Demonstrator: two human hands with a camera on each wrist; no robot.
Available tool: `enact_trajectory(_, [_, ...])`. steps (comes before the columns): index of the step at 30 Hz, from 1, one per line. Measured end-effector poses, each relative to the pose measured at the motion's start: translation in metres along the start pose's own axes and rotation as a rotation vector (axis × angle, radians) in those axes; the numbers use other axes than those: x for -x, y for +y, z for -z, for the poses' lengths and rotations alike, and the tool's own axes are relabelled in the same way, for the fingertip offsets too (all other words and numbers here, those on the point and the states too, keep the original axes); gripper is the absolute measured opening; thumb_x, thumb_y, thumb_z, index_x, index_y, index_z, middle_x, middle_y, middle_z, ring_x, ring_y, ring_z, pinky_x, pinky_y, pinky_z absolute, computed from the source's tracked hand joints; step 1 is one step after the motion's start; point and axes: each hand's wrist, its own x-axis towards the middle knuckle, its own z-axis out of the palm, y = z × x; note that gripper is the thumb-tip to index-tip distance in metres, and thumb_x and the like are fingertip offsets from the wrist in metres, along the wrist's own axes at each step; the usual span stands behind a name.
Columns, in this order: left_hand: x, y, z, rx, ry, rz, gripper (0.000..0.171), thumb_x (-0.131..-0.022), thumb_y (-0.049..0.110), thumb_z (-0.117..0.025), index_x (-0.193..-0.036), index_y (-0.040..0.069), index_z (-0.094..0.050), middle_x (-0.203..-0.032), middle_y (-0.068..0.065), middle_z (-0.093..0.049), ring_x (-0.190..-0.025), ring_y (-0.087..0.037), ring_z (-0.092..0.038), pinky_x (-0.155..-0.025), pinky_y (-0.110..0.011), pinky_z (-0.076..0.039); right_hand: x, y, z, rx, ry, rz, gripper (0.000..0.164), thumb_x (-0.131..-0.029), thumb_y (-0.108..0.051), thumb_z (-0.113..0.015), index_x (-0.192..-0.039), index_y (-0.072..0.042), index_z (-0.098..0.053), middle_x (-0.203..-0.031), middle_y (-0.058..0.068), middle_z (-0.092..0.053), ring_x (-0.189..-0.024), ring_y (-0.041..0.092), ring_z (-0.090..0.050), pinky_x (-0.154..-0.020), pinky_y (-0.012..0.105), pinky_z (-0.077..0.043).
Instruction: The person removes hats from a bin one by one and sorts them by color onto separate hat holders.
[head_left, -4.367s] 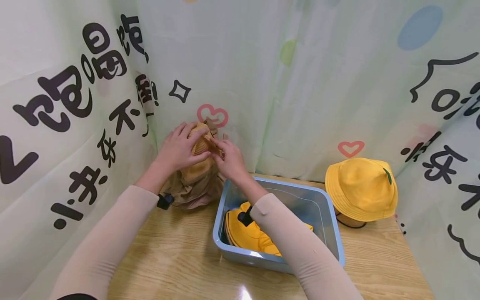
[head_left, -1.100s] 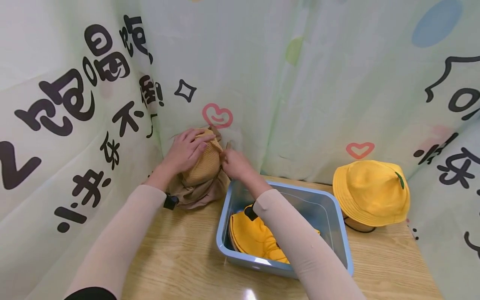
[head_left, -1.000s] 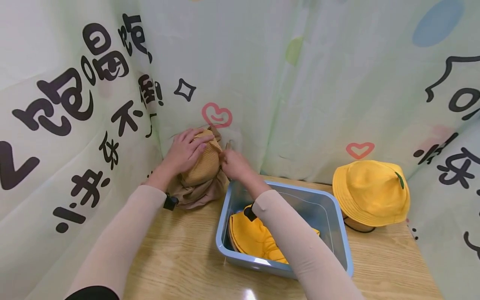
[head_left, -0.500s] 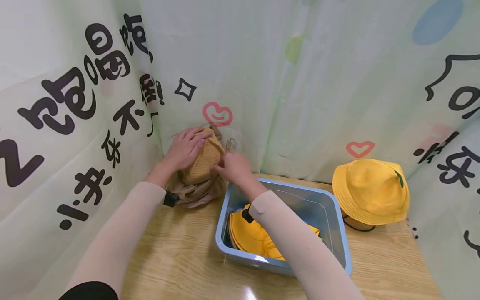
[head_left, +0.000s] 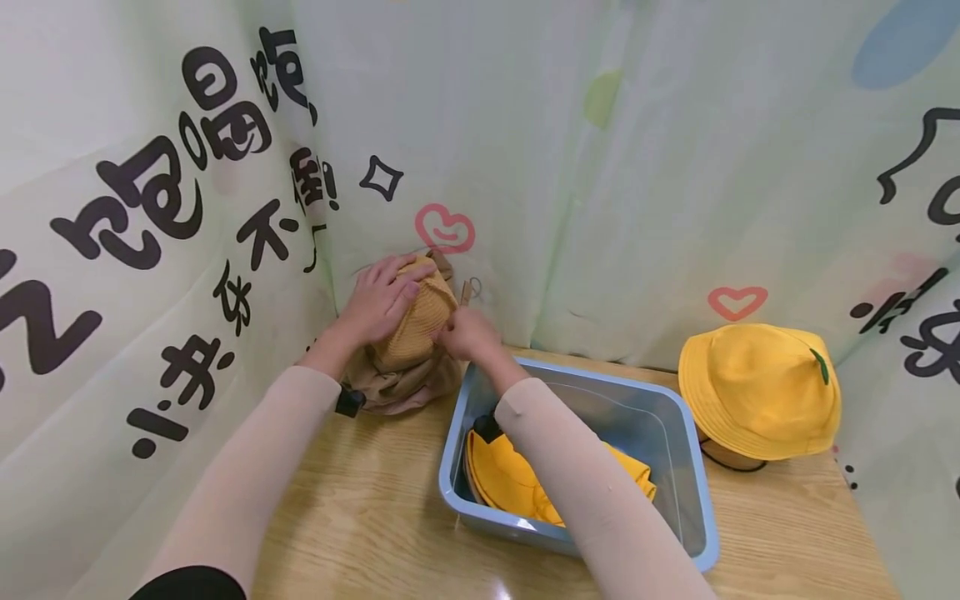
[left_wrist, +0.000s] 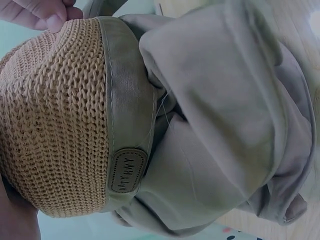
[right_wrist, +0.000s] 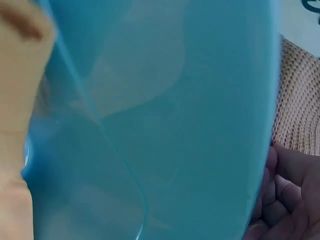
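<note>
A sun hat [head_left: 420,321] with a tan woven crown and floppy brown cloth brim stands in the back left corner. In the left wrist view, a stitched patch [left_wrist: 129,170] sits on its cloth band. My left hand [head_left: 380,300] rests on the crown, fingers lying across its top. At the crown's right side, my right hand [head_left: 470,335] pinches the woven part between thumb and curled fingers; the left wrist view shows these fingertips [left_wrist: 54,22]. Above that hand, a small strap end with a thin loop [head_left: 470,290] sticks up. What the crown sits on is hidden.
A blue plastic bin [head_left: 690,467] stands under my right forearm, with folded yellow hats [head_left: 506,471] inside. To its right, a yellow bucket hat [head_left: 757,392] with a green leaf sits on a brown support. Printed curtains [head_left: 637,208] close off the back and sides of the wooden table [head_left: 360,517].
My right hand has shifted slightly down the crown's side, and the strap end with its loop shows more above it. The left hand stays on top. The head view has turned slightly right.
</note>
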Motion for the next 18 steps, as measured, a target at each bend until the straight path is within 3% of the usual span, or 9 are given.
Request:
enact_trajectory(5, [-0.0003,-0.0035,-0.0029,0.014,0.007,-0.004,0.048,-0.110,0.035,-0.023,-0.148,0.020,-0.048,-0.156,-0.017,-0.036,-0.145,-0.039,-0.026,-0.113,-0.063,-0.018,0.0003,0.0046,-0.0003,-0.230,-0.022,-0.035,0.038,-0.098,-0.025,-0.061,-0.073,0.003,-0.071,-0.058,0.001,-0.057,-0.053,0.012,-0.044,-0.052,0.024,-0.035])
enact_trajectory(7, [-0.0004,-0.0038,-0.0030,0.015,0.005,0.003,0.049,-0.109,0.036,-0.022,-0.148,0.021,-0.048,-0.156,-0.016,-0.035,-0.145,-0.039,-0.026,-0.114,-0.062,-0.017,-0.0002,0.0052,-0.0009,-0.287,-0.009,-0.063,0.037,-0.096,-0.025,-0.061,-0.071,0.001,-0.070,-0.057,0.000,-0.057,-0.053,0.012,-0.045,-0.052,0.024,-0.035])
enact_trajectory(12, [-0.0018,-0.0028,-0.0027,0.012,0.005,0.021,0.047,-0.109,0.033,-0.025,-0.149,0.021,-0.047,-0.157,-0.016,-0.035,-0.146,-0.038,-0.025,-0.114,-0.061,-0.017,-0.0028,0.0043,-0.0015,-0.268,0.029,-0.094,0.039,-0.092,-0.029,-0.061,-0.059,-0.008,-0.064,-0.051,-0.005,-0.052,-0.051,0.012,-0.044,-0.050,0.024,-0.034])
enact_trajectory(18, [-0.0024,-0.0003,-0.0037,-0.013,-0.014,0.037,0.046,-0.110,0.034,-0.024,-0.149,0.022,-0.046,-0.158,-0.015,-0.033,-0.147,-0.037,-0.022,-0.115,-0.062,-0.016,-0.0059,0.0027,0.0004,-0.264,-0.040,-0.113,0.035,-0.090,-0.030,-0.064,-0.073,-0.001,-0.073,-0.056,-0.003,-0.057,-0.054,0.012,-0.047,-0.050,0.024,-0.036])
